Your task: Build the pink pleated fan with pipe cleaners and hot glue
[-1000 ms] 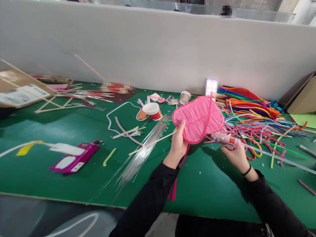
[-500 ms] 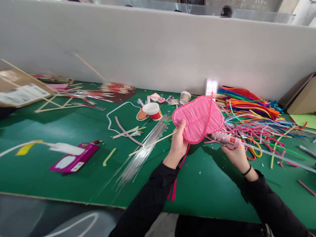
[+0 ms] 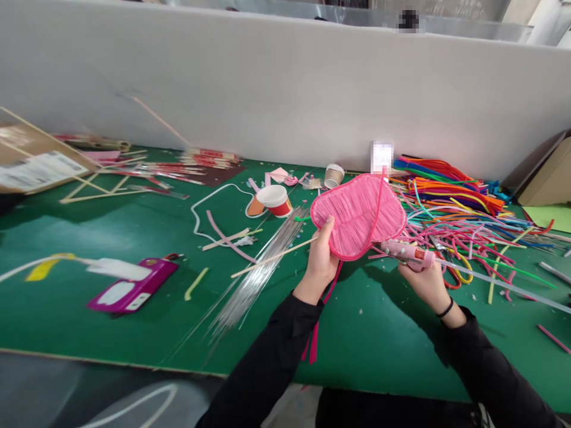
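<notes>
In my left hand [image 3: 322,258] is a flat pink pad [image 3: 357,215] with rounded ends, covered in rows of pipe cleaner and edged in darker pink. My thumb presses on its face at the lower left. A loose pink pipe cleaner [image 3: 378,211] crosses the pad's right half, and darker pink strands [image 3: 314,342] hang below. My right hand [image 3: 426,282] is wrapped round a pink hot glue gun [image 3: 409,254]. Its nozzle points left, close to the pad's lower right edge; I cannot tell whether they touch. A long clear glue stick [image 3: 504,280] sticks out behind the gun.
Colourful pipe cleaners [image 3: 468,232] are heaped at the right. Thin metal wires [image 3: 254,285] lie left of my left hand, near a paper cup [image 3: 274,201]. A purple case [image 3: 134,288] with a white cable rests at the left. A pale partition [image 3: 267,89] backs the green table [image 3: 370,368].
Almost nothing differs. The view has shifted very slightly, while the pad and the glue gun keep nearly the same places.
</notes>
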Tool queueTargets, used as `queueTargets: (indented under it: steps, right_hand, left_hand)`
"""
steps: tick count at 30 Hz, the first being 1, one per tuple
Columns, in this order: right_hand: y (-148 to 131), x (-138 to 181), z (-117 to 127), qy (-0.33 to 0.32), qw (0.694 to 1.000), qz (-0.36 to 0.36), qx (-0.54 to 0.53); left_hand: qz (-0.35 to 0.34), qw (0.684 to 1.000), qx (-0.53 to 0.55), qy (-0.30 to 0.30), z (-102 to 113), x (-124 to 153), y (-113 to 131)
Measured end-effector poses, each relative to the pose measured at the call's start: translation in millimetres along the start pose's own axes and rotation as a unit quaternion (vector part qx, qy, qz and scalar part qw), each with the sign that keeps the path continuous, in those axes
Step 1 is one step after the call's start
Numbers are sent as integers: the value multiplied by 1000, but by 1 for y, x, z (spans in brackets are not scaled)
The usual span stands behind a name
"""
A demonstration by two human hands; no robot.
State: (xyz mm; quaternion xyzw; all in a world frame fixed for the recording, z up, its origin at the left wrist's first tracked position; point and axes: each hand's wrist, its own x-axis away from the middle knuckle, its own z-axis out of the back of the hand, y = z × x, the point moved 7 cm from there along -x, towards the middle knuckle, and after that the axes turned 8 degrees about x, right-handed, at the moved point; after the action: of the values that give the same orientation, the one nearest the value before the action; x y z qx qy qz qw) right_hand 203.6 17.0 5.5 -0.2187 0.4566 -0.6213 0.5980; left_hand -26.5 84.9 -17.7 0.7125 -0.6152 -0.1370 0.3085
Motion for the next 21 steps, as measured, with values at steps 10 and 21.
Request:
queueTargets:
  steps: [10,21]
  right_hand:
    - [-1,1,1,-2,1000,7,9]
    - [-4,0,1,-9,1000,-4,-22]
  left_hand:
    - [3,1000,-6,-6,-2,0,0]
    - [5,1000,-6,-5,-1,1,0]
